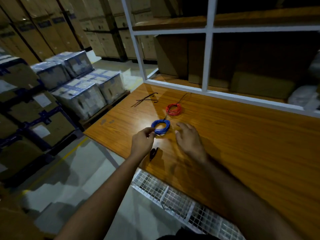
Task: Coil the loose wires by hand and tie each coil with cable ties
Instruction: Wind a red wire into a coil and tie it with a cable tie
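A blue wire coil (161, 127) lies on the wooden table (242, 132), with a black cable tie tail sticking up from its far side. My left hand (142, 141) pinches the coil's near left edge. My right hand (188, 137) hovers just right of the coil, fingers spread and holding nothing. A red wire coil (174, 109) lies farther back, a black tie tail rising from it. Several loose black cable ties (145, 99) lie at the table's far left. A small dark object (153, 153) lies on the table below my left wrist; what it is I cannot tell.
A white-framed shelf (207, 54) with cardboard boxes stands behind the table. Wrapped boxes on pallets (83, 90) stand to the left across a grey floor. A white wire mesh panel (173, 196) hangs below the table's near edge.
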`<action>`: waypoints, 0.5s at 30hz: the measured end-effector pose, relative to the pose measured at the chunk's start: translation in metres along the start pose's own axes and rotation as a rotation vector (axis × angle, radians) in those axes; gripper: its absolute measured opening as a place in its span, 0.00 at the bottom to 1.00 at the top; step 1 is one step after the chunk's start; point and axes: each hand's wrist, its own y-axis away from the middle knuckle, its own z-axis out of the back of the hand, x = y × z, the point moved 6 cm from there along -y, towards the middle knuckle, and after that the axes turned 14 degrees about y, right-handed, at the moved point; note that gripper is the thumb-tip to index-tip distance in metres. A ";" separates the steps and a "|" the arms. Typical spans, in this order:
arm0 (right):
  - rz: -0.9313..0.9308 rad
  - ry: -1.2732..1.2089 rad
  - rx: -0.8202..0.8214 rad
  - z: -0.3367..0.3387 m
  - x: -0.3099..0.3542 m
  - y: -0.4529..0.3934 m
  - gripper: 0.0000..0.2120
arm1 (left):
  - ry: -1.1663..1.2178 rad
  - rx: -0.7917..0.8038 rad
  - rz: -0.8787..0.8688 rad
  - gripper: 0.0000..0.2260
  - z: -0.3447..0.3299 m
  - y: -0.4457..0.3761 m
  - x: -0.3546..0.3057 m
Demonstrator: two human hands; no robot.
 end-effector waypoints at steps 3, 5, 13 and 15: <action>0.041 0.194 -0.029 0.031 -0.003 0.051 0.21 | -0.101 0.180 -0.138 0.20 -0.015 0.041 -0.015; 0.009 0.317 0.023 0.050 -0.015 0.092 0.23 | -0.166 0.291 -0.203 0.24 -0.027 0.072 -0.019; -0.196 0.620 0.064 0.136 -0.093 0.252 0.27 | -0.287 0.541 -0.391 0.28 -0.108 0.198 -0.076; -0.247 0.659 0.058 0.156 -0.114 0.279 0.26 | -0.309 0.565 -0.468 0.29 -0.133 0.222 -0.096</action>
